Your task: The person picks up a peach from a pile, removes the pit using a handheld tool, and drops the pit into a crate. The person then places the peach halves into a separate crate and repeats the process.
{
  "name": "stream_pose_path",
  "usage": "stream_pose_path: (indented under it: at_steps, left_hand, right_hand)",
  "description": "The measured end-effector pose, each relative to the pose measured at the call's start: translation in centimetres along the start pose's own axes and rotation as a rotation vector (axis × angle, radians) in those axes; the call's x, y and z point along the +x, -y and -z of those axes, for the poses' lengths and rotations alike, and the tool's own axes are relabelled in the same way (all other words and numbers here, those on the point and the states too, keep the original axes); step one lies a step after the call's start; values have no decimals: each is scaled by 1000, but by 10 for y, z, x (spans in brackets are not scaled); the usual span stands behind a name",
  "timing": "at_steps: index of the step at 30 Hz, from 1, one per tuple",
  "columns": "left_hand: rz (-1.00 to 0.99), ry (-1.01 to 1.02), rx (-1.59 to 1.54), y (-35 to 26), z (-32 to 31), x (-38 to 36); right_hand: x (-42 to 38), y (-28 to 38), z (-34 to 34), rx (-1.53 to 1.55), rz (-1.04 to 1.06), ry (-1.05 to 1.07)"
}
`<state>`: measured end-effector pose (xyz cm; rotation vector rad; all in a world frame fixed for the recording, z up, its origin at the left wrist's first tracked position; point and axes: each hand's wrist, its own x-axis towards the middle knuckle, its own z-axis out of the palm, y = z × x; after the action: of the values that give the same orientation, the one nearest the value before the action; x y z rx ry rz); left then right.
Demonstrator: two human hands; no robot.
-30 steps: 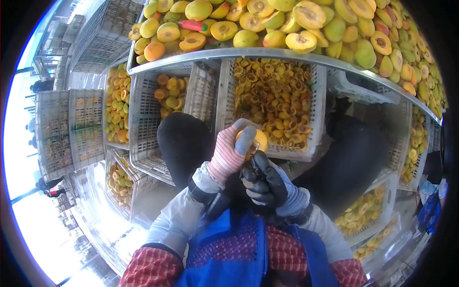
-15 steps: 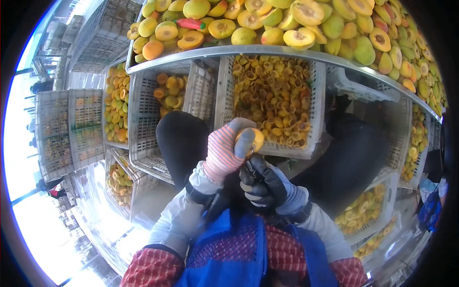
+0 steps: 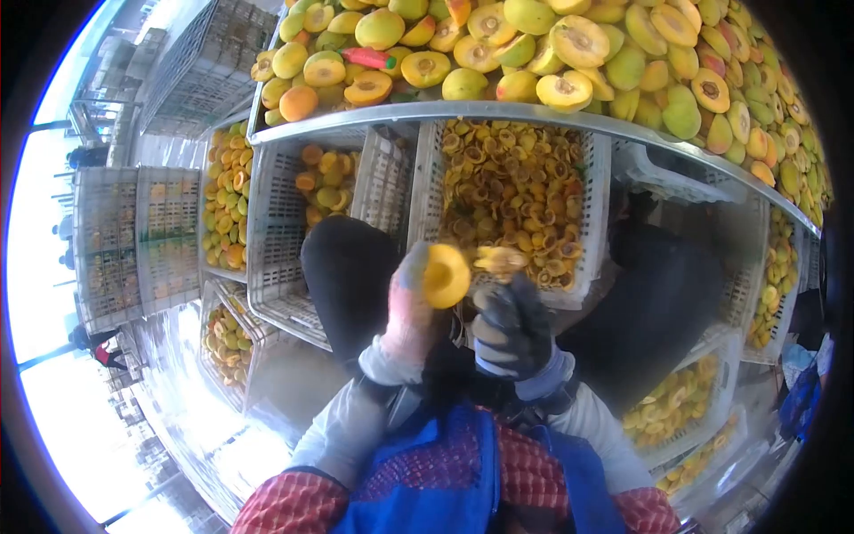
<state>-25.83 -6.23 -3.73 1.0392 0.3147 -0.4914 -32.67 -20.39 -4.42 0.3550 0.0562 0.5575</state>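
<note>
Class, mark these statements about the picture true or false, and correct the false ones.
1. The left hand holds a hollowed fruit half. True.
2. Its hollow faces away from the camera. False: it faces the camera.
3. Yellow fruit pieces fill much of the crate beyond the hands. True.
4. Both gloves match. False: the left looks pinkish, while the right hand wears a dark one.
5. A red object lies among fruit on the metal-edged table. True.

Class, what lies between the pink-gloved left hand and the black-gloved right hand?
The head view shows a round, hollowed yellow fruit half in the left hand, then a gap; a blurred yellow piece shows above the right hand.
</note>
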Motion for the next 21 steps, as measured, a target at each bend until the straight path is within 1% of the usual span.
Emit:
stream_pose_path:
  at_steps: [1, 2, 3, 4, 5, 6, 7, 8, 10, 12, 14, 16, 18, 20, 21]
  left_hand:
    - [-70, -113, 226, -16, -2, -5]
    - [-181, -96, 228, -29, 6, -7]
    - [-381, -178, 356, -46, 11, -8]
    - [-399, -293, 255, -66, 30, 2]
    - [-507, -423, 370, -90, 52, 11]
    - [-552, -462, 419, -110, 81, 24]
    - [-599, -483, 718, -128, 96, 33]
    - [-514, -768, 1403, -142, 150, 52]
    - [-637, -733, 1525, -150, 108, 54]
    - [-822, -386, 1254, -141, 45, 74]
    - [-528, -325, 1437, -146, -21, 100]
    - [-593, -277, 1687, -142, -66, 152]
    - [-234, -330, 1945, -132, -114, 202]
    - [-341, -267, 1884, -118, -115, 227]
    - [-394, -231, 1853, -107, -110, 242]
  right_hand:
    - [2, -1, 20, 64, -7, -136]
    - [1, -2, 34, 127, -24, -274]
    - [2, -3, 18, -56, -33, -425]
    - [3, -2, 12, -38, -46, -346]
    - [1, -5, 8, -15, -59, -269]
    - [-1, -6, 5, 3, -70, -190]
    - [-2, -5, 8, 34, -70, -123]
    - [-2, -4, 8, 13, -68, -95]
    - [3, -2, 11, -17, -67, -46]
    - [8, 1, 23, -53, -60, -183]
    - [12, 5, 30, -110, -41, -311]
    - [11, 10, 26, -204, 10, -389]
    - [10, 13, 24, -282, 81, -508]
    - [13, 18, 22, -349, 171, -661]
    - [15, 22, 18, -376, 214, -701]
